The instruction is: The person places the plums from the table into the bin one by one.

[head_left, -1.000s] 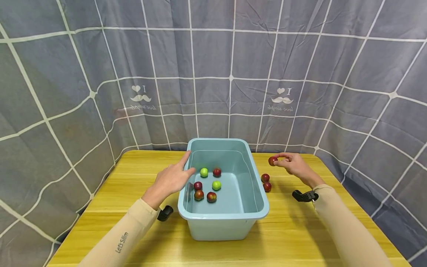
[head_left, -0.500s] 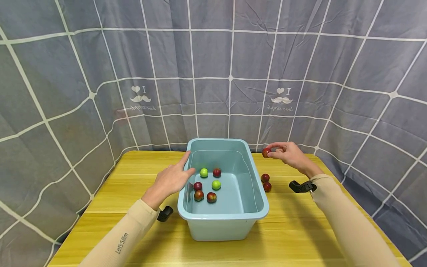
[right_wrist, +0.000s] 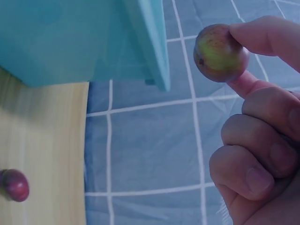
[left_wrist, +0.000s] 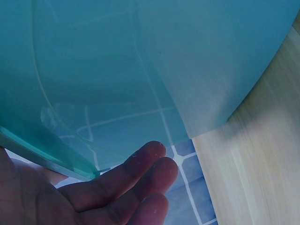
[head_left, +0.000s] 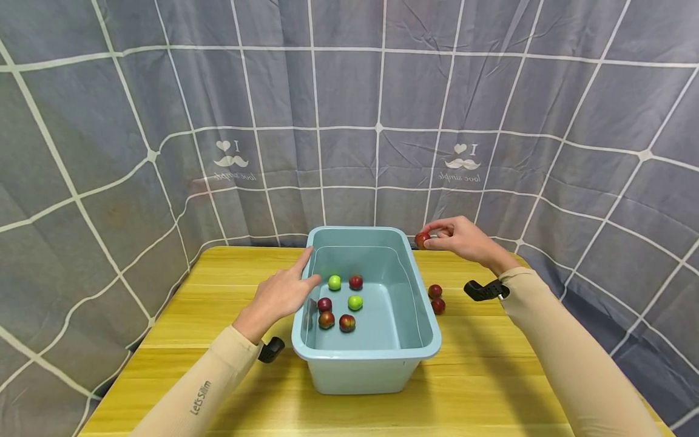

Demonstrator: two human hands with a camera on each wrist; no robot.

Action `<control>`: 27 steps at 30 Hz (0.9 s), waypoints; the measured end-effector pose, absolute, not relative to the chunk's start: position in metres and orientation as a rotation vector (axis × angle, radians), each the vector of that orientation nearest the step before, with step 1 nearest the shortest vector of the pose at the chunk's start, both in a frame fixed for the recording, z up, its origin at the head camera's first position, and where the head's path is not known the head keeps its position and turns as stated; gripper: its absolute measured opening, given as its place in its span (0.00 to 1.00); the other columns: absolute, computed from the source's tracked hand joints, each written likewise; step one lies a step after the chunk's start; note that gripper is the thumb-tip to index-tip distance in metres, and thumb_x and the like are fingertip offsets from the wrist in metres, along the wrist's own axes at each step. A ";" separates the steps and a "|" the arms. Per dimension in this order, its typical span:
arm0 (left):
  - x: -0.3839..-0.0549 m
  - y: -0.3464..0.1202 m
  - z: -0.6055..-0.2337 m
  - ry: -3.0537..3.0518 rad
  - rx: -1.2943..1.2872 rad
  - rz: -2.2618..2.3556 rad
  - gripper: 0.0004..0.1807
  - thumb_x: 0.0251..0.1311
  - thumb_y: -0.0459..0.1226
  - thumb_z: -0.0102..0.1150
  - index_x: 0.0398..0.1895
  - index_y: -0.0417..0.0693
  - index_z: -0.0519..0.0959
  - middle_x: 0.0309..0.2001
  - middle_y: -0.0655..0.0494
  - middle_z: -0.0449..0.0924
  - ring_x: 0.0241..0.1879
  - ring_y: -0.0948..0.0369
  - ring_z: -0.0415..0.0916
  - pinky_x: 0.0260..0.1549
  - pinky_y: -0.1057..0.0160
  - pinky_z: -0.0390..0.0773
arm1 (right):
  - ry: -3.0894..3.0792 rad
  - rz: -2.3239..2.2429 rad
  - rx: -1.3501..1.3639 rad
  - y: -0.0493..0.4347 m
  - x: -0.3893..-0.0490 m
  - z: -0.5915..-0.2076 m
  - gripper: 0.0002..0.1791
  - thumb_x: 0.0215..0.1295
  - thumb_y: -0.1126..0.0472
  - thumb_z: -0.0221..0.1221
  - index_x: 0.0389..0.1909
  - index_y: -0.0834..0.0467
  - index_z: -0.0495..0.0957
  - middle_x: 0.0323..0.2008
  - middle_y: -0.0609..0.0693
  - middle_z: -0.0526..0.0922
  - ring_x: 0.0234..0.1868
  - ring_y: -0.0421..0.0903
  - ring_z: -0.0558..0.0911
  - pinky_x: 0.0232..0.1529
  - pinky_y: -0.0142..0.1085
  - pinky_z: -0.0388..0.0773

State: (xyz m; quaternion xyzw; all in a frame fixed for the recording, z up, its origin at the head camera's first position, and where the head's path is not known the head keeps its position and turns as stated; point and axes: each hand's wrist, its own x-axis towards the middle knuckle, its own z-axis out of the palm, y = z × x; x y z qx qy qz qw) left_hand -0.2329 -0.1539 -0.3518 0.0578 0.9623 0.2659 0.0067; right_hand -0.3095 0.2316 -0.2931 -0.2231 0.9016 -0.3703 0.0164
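A red plum (head_left: 422, 240) with a green patch is pinched between the thumb and index finger of my right hand (head_left: 463, 240). In the head view this hand is beside the far right corner of a light blue plastic tub (head_left: 366, 353); in the right wrist view, the plum (right_wrist: 220, 54) is apart from the tub wall, with the other fingers curled in. My left hand (head_left: 280, 296) rests on the tub's left rim, fingers extended. Its fingers (left_wrist: 145, 183) lie outside the tub wall. Inside the tub are several red plums (head_left: 347, 323) and two green round fruits (head_left: 355, 302).
Two red plums (head_left: 438, 306) lie close together on the wooden table (head_left: 235, 285), right of the tub. A grey curtain (head_left: 349, 158) with white grid lines surrounds the table at the back and sides.
My right hand has risen and moved left toward the tub, carrying the plum. The left hand and the fruits in the tub have stayed put.
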 end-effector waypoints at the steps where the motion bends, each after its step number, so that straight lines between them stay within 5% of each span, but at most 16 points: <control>1: -0.233 -0.154 -0.352 3.011 0.181 0.834 0.42 0.67 0.59 0.41 0.82 0.68 0.44 0.37 0.49 0.80 0.31 0.54 0.76 0.23 0.57 0.70 | 2.799 -1.133 -0.702 0.229 -0.310 -0.291 0.19 0.66 0.49 0.65 0.52 0.54 0.84 0.17 0.45 0.59 0.19 0.41 0.59 0.28 0.36 0.63; 27: -0.231 -0.156 -0.350 3.000 0.191 0.829 0.42 0.68 0.59 0.41 0.82 0.67 0.43 0.29 0.51 0.77 0.28 0.54 0.75 0.21 0.57 0.69 | 2.718 -0.793 -0.883 0.148 -0.321 -0.258 0.17 0.62 0.53 0.66 0.50 0.51 0.85 0.15 0.45 0.62 0.17 0.42 0.58 0.25 0.35 0.59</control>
